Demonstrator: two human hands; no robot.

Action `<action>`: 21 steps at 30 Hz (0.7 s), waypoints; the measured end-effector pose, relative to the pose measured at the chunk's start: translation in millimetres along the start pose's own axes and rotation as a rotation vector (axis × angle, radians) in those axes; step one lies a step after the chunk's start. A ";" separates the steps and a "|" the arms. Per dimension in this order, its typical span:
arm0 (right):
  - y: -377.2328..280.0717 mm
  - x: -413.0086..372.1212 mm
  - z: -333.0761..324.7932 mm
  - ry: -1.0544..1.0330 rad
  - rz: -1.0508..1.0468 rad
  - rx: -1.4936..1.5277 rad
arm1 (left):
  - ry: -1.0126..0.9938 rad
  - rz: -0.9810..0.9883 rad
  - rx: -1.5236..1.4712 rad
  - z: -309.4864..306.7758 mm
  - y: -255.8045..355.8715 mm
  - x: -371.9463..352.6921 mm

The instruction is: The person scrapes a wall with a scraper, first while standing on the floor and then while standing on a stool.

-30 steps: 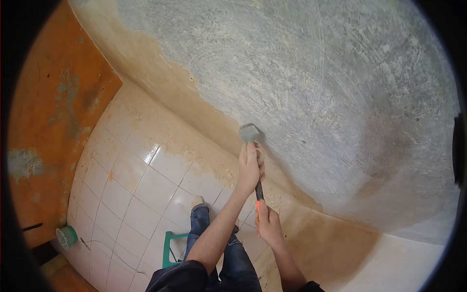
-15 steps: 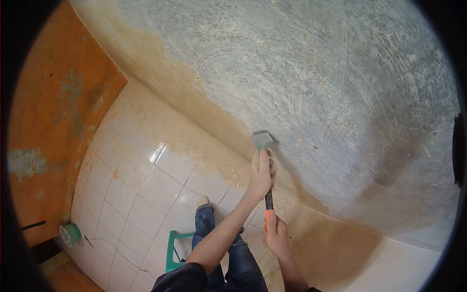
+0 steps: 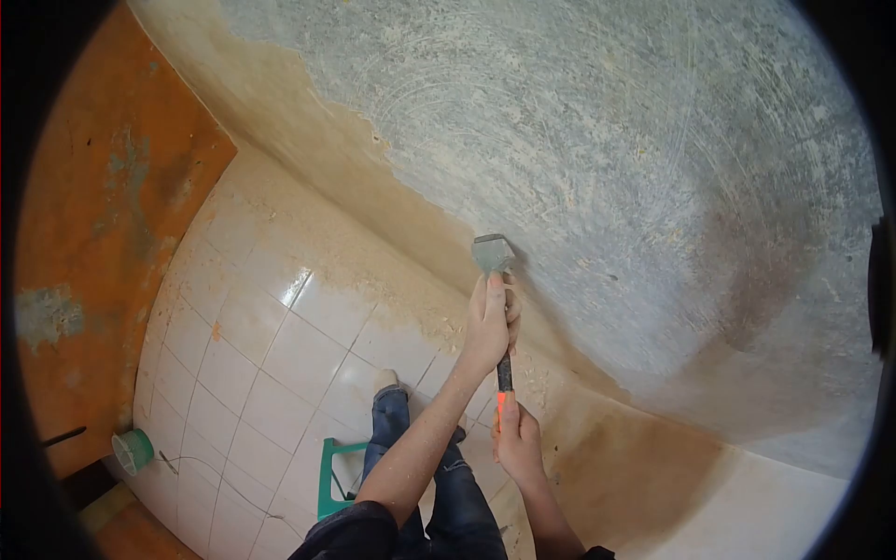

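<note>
A long-handled scraper (image 3: 493, 253) with a wide grey head reaches up from my hands to the wall. My left hand (image 3: 486, 331) is wrapped around the handle just below the head. Lower down, my right hand (image 3: 519, 444) grips the orange part of the same handle. The head is at the wall (image 3: 579, 177), near the border between the bare grey scraped area and the tan coating; whether its edge touches cannot be told.
Pale floor tiles (image 3: 308, 345) carry dust and flakes along the wall. A green stool (image 3: 327, 481) stands beside my legs. A green cup-like container (image 3: 135, 452) and a thin wire (image 3: 229, 483) lie at left. A worn orange panel (image 3: 84, 205) borders the floor.
Both hands and the scraper have shifted slightly left and up. The scraper head is turned so more of its flat face shows. Both hands keep their hold.
</note>
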State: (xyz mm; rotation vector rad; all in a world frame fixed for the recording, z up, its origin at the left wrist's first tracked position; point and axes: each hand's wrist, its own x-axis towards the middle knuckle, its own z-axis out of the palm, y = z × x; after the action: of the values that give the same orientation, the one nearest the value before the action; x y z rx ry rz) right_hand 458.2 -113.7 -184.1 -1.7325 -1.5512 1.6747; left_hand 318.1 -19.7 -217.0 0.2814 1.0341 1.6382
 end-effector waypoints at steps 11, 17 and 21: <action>7.4 3.0 1.4 0.008 -0.023 0.055 | 0.003 -0.005 0.037 4.3 8.6 -3.9; -8.0 -14.8 -4.5 0.009 -0.015 0.056 | -0.107 -0.035 0.023 17.3 10.9 -16.3; -0.1 5.7 3.6 0.006 -0.080 -0.006 | -0.014 0.029 -0.026 -0.4 7.4 3.1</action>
State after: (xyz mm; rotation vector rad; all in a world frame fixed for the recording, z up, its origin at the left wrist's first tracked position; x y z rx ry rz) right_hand 453.7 -110.8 -188.2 -1.6539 -1.6020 1.6268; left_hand 311.8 -17.2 -212.7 0.2918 1.0013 1.6722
